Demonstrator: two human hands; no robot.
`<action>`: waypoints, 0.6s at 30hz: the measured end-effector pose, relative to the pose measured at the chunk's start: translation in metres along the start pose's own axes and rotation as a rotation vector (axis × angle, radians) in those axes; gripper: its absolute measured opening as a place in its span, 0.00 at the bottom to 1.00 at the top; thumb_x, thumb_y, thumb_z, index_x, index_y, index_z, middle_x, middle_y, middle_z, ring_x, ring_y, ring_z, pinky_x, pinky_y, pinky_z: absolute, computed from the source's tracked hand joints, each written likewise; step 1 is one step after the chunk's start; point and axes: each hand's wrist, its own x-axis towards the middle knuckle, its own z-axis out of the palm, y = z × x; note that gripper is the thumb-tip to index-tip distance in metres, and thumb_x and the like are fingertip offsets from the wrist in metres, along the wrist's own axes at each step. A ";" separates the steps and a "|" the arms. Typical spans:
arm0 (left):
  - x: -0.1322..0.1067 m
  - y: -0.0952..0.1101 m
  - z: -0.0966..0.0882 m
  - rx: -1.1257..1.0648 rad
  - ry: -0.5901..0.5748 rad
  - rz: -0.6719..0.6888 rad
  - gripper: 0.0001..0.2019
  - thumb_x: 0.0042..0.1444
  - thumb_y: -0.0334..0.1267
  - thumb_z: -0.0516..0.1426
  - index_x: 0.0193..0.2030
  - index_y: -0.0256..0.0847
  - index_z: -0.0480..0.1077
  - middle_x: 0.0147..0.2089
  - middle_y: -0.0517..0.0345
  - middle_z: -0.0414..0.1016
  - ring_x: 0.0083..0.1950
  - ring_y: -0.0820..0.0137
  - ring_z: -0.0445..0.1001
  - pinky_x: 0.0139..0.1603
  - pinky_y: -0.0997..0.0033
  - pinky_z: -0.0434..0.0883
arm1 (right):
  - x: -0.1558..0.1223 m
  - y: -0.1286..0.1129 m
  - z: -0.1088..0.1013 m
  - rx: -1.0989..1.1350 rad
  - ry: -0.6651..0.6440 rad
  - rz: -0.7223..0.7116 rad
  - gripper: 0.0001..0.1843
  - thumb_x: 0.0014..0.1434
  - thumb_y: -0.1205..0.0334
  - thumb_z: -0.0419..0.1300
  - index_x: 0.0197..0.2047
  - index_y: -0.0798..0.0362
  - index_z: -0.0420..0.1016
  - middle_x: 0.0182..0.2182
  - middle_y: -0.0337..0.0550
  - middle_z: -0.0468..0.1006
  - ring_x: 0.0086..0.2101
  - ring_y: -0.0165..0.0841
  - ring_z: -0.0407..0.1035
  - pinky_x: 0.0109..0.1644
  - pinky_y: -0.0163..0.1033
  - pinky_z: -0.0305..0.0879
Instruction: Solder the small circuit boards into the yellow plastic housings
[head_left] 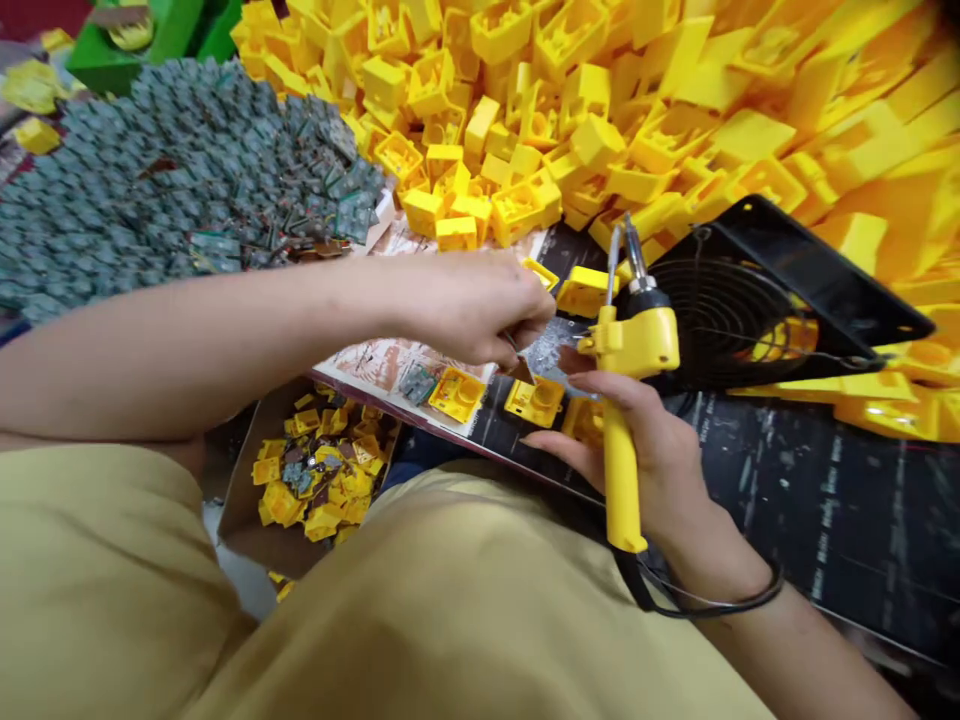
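Observation:
My left hand point(510, 305) reaches in from the left, its fingers pinched on a small thin brown piece point(521, 370). Just below that piece lies an open yellow plastic housing point(534, 402). My right hand point(652, 450) holds a yellow soldering gun point(621, 440), its metal tip pointing up and away from me; the thumb and a finger are spread toward the housings. Another yellow housing point(457, 395) sits to the left, with a small green circuit board point(418, 383) beside it. A further housing point(583, 420) is partly hidden by my right hand.
A large heap of yellow housings point(600, 140) fills the back and right. Grey-green circuit boards point(187, 170) are piled at the left. A black fan point(750, 300) stands right of the soldering gun. Below the table edge, a cardboard box point(247, 510) holds yellow parts.

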 end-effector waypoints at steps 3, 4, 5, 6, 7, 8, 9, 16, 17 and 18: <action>-0.003 0.010 0.019 -0.202 0.106 0.044 0.04 0.52 0.33 0.61 0.36 0.40 0.76 0.30 0.62 0.77 0.35 0.72 0.76 0.38 0.74 0.67 | 0.007 -0.010 0.001 0.131 0.122 0.097 0.23 0.55 0.59 0.69 0.50 0.49 0.65 0.41 0.41 0.78 0.39 0.33 0.77 0.42 0.34 0.76; -0.006 0.008 0.025 -0.308 0.135 0.042 0.07 0.54 0.33 0.59 0.40 0.40 0.75 0.31 0.62 0.77 0.34 0.73 0.76 0.37 0.75 0.68 | 0.009 -0.012 0.002 0.184 0.170 0.147 0.20 0.56 0.62 0.68 0.49 0.48 0.66 0.39 0.38 0.78 0.38 0.32 0.77 0.40 0.32 0.76; -0.008 0.005 0.031 -0.426 0.157 0.038 0.10 0.56 0.34 0.58 0.45 0.40 0.74 0.32 0.61 0.78 0.34 0.74 0.76 0.37 0.75 0.68 | 0.010 -0.014 0.003 0.228 0.215 0.193 0.18 0.57 0.65 0.67 0.47 0.48 0.66 0.38 0.36 0.78 0.36 0.30 0.77 0.38 0.30 0.76; -0.010 0.002 0.037 -0.548 0.179 0.036 0.13 0.57 0.34 0.57 0.50 0.40 0.72 0.35 0.59 0.79 0.35 0.74 0.77 0.37 0.75 0.69 | 0.010 -0.016 0.004 0.257 0.252 0.228 0.17 0.57 0.66 0.66 0.46 0.48 0.66 0.37 0.34 0.77 0.35 0.29 0.77 0.37 0.28 0.75; -0.012 -0.001 0.043 -0.663 0.209 0.039 0.16 0.58 0.35 0.57 0.53 0.39 0.70 0.38 0.56 0.79 0.38 0.74 0.78 0.39 0.75 0.70 | 0.010 -0.017 0.004 0.275 0.274 0.251 0.16 0.57 0.67 0.66 0.46 0.48 0.65 0.36 0.33 0.77 0.34 0.28 0.77 0.37 0.28 0.75; -0.013 -0.003 0.049 -0.764 0.252 0.049 0.17 0.58 0.35 0.57 0.54 0.38 0.70 0.41 0.54 0.79 0.41 0.73 0.78 0.41 0.74 0.72 | 0.010 -0.018 0.004 0.285 0.282 0.264 0.17 0.57 0.67 0.66 0.46 0.48 0.65 0.36 0.33 0.77 0.34 0.28 0.77 0.37 0.27 0.75; -0.013 -0.003 0.055 -0.847 0.304 0.057 0.17 0.57 0.36 0.58 0.54 0.37 0.70 0.45 0.51 0.79 0.45 0.72 0.78 0.44 0.73 0.72 | 0.010 -0.019 0.004 0.296 0.283 0.266 0.17 0.57 0.67 0.66 0.46 0.48 0.65 0.35 0.33 0.77 0.34 0.28 0.77 0.37 0.27 0.75; -0.004 0.026 0.085 -1.250 0.556 -0.038 0.13 0.62 0.44 0.56 0.41 0.35 0.72 0.46 0.50 0.80 0.46 0.70 0.79 0.48 0.70 0.75 | 0.006 -0.023 0.011 0.219 0.292 0.187 0.19 0.56 0.67 0.66 0.47 0.47 0.64 0.35 0.34 0.78 0.33 0.29 0.77 0.35 0.29 0.76; -0.005 0.027 0.085 -1.280 0.549 -0.058 0.13 0.63 0.44 0.55 0.42 0.35 0.71 0.45 0.50 0.80 0.44 0.70 0.79 0.45 0.70 0.76 | 0.005 -0.021 0.010 0.212 0.289 0.180 0.19 0.56 0.66 0.67 0.47 0.47 0.64 0.36 0.34 0.78 0.34 0.30 0.77 0.36 0.31 0.76; -0.007 0.027 0.083 -1.283 0.539 -0.075 0.13 0.63 0.44 0.54 0.42 0.36 0.71 0.43 0.51 0.80 0.41 0.71 0.79 0.42 0.71 0.76 | 0.003 -0.018 0.009 0.201 0.270 0.175 0.21 0.56 0.64 0.68 0.48 0.47 0.64 0.38 0.36 0.79 0.35 0.31 0.77 0.38 0.32 0.76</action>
